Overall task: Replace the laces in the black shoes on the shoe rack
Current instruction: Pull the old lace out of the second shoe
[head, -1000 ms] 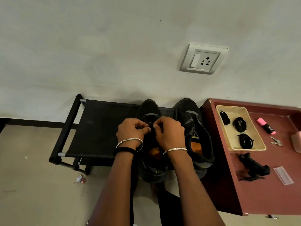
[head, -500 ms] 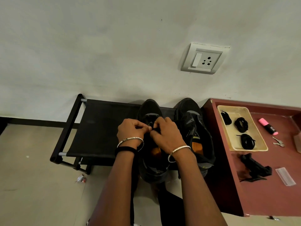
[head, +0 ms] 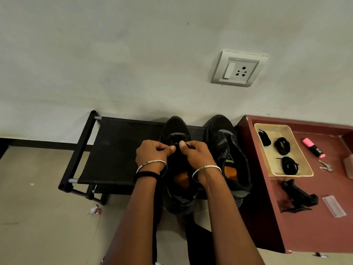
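Observation:
Two black shoes stand side by side on the black fabric shoe rack (head: 118, 155), toes toward the wall. Over the left shoe (head: 176, 129) both my hands work at the lacing area. My left hand (head: 152, 153) and my right hand (head: 196, 154) each have curled fingers pinching a black lace near the tongue; the lace itself is mostly hidden between them. The right shoe (head: 223, 142) sits untouched beside them. A beige tray (head: 303, 167) on the red-brown table holds three coiled black laces (head: 289, 165).
The red-brown table (head: 305, 226) stands right of the rack, carrying a pink highlighter (head: 313, 147), keys (head: 325, 165), a black clip-like object (head: 298, 197) and a clear strip (head: 333, 205). A wall socket (head: 238, 68) is above. A small wrapper (head: 94, 209) lies on the floor.
My hands stayed on the left shoe; the fingers shifted slightly, with both thumbs now raised and meeting near the tongue.

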